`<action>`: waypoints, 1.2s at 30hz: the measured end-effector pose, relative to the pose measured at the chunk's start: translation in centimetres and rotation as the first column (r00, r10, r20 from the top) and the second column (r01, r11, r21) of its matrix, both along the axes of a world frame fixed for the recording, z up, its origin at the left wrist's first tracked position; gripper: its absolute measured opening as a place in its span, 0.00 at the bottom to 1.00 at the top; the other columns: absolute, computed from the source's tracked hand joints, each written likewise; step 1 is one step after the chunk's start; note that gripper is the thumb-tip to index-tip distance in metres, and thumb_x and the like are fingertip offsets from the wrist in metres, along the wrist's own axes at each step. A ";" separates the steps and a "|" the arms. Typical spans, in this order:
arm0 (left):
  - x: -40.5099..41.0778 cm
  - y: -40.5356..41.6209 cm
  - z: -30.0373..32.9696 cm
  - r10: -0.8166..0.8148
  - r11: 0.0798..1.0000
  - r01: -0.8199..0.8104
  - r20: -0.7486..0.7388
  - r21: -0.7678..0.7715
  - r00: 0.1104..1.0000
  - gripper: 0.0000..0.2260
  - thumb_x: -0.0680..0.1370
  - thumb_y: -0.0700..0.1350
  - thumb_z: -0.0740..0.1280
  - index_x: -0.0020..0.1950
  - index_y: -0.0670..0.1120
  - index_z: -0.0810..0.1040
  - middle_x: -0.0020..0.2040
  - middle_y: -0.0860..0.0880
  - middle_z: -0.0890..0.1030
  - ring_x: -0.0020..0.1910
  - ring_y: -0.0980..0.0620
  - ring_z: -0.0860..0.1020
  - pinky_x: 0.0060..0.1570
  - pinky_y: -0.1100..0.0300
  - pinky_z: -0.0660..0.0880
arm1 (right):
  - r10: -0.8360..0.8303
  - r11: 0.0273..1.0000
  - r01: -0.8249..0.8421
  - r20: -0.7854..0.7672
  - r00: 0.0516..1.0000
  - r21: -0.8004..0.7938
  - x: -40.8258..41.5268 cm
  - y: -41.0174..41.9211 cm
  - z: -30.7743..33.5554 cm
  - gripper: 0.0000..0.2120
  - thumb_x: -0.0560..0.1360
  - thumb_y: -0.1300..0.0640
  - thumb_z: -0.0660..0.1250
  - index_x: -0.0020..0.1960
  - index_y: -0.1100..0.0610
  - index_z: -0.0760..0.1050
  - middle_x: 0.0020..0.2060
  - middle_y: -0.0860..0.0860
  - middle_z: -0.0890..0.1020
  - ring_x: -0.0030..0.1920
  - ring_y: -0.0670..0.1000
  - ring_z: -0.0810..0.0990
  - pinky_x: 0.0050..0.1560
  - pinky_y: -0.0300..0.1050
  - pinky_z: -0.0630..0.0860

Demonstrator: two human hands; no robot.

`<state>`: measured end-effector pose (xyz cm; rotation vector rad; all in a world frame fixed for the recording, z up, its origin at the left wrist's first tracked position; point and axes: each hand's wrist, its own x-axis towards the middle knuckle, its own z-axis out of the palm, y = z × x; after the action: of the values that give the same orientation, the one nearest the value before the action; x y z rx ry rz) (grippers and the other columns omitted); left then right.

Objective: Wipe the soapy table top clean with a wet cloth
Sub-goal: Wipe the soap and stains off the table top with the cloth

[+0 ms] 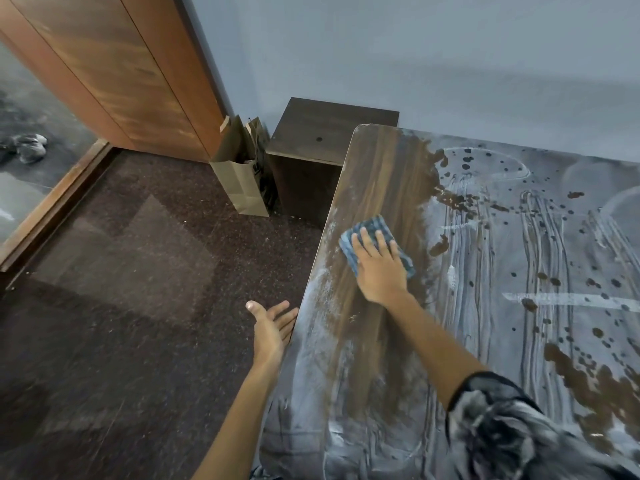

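A dark wooden table top (pixel 377 174) fills the right side, most of it covered in whitish soap film and streaks. A strip near its left edge shows bare wood grain. My right hand (pixel 379 268) lies flat, fingers spread, pressing a blue striped cloth (pixel 370 228) onto that strip. My left hand (pixel 272 327) is held palm up, fingers apart and empty, just beside the table's left edge, slightly below the top.
A low dark wooden cabinet (pixel 322 133) stands beyond the table's far left corner against the grey-blue wall. A brown paper bag (pixel 242 171) sits on the dark speckled floor beside it. A wooden door (pixel 114 71) is at the upper left.
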<state>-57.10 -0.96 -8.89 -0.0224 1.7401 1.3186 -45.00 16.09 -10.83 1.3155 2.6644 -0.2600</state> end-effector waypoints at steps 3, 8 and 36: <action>0.0 -0.1 -0.1 0.015 1.000 -0.015 0.008 0.005 1.000 0.37 0.76 0.64 0.36 0.62 0.42 0.74 0.58 0.40 0.79 0.60 0.44 0.75 0.61 0.53 0.67 | 0.132 0.991 -0.133 -0.054 0.990 -0.012 -2.9 -2.9 0.2 0.29 0.80 0.55 0.52 0.76 0.53 0.43 0.76 0.50 0.44 0.75 0.56 0.42 0.71 0.53 0.36; -0.2 -0.3 -0.5 0.029 1.000 -0.029 0.010 -0.001 1.000 0.38 0.76 0.64 0.35 0.63 0.42 0.73 0.58 0.40 0.78 0.60 0.43 0.74 0.62 0.53 0.66 | 0.417 0.906 -0.423 -0.112 0.902 -0.032 1.0 -11.7 -0.6 0.29 0.71 0.54 0.53 0.73 0.52 0.60 0.72 0.49 0.64 0.72 0.54 0.62 0.72 0.54 0.53; 3.8 -10.2 0.5 0.057 0.998 -0.059 -0.142 -0.010 0.988 0.36 0.78 0.62 0.37 0.62 0.40 0.73 0.57 0.41 0.79 0.59 0.45 0.76 0.67 0.52 0.66 | 0.133 0.991 -0.134 -0.048 0.990 -0.015 12.0 -15.7 0.2 0.34 0.75 0.56 0.63 0.75 0.50 0.49 0.75 0.46 0.52 0.75 0.52 0.50 0.72 0.52 0.44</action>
<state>-53.30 -11.20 -8.39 0.0127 1.8812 1.3788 -33.02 0.38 -10.61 1.1336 2.7672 -0.2999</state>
